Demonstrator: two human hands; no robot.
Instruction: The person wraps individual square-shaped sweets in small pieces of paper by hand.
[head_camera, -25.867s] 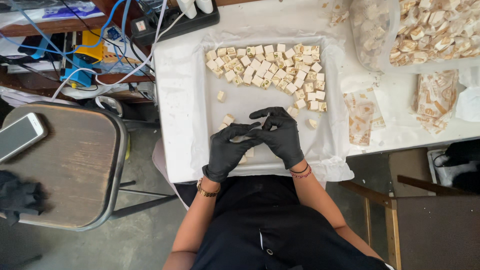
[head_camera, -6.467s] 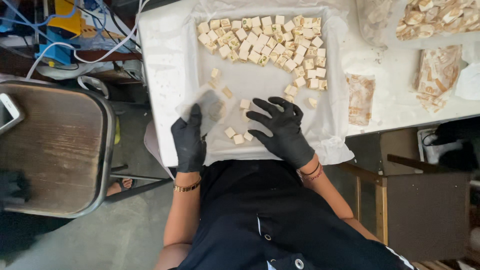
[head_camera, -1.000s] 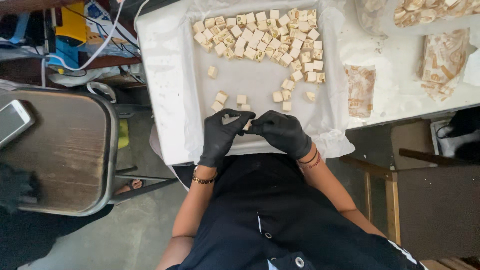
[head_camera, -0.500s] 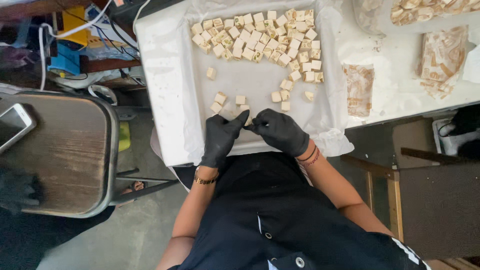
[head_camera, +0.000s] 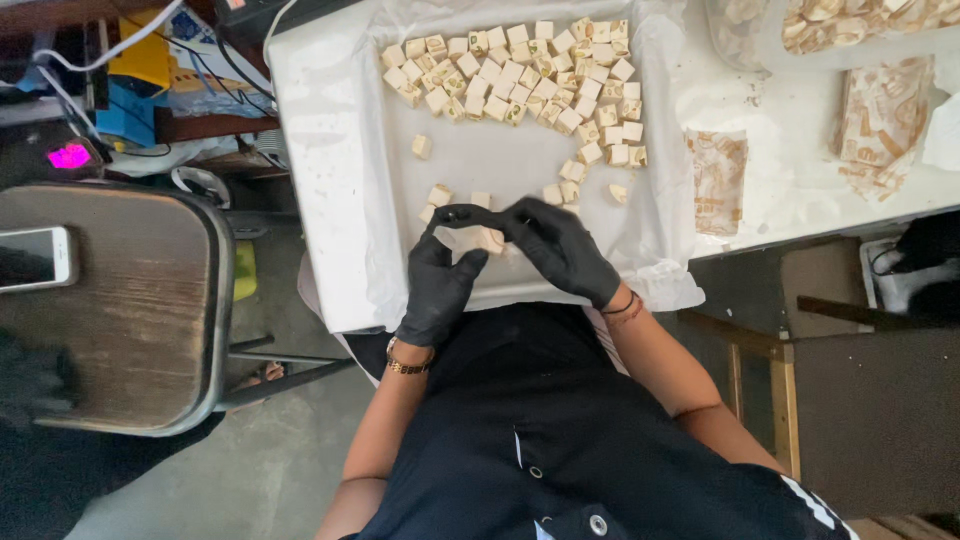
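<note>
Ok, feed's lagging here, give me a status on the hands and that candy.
Left hand and right hand together, fingers pinching one pale candy cube. Over white lined tray. Loose cubes just beyond, none blocking.

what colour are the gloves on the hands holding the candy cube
Black, on both the left hand and right hand; the head view shows it clearly.

place: small sweet-making workshop | evidence: lined tray (head_camera: 330, 150), candy cubes (head_camera: 520, 75), wrappers (head_camera: 717, 180)
</note>
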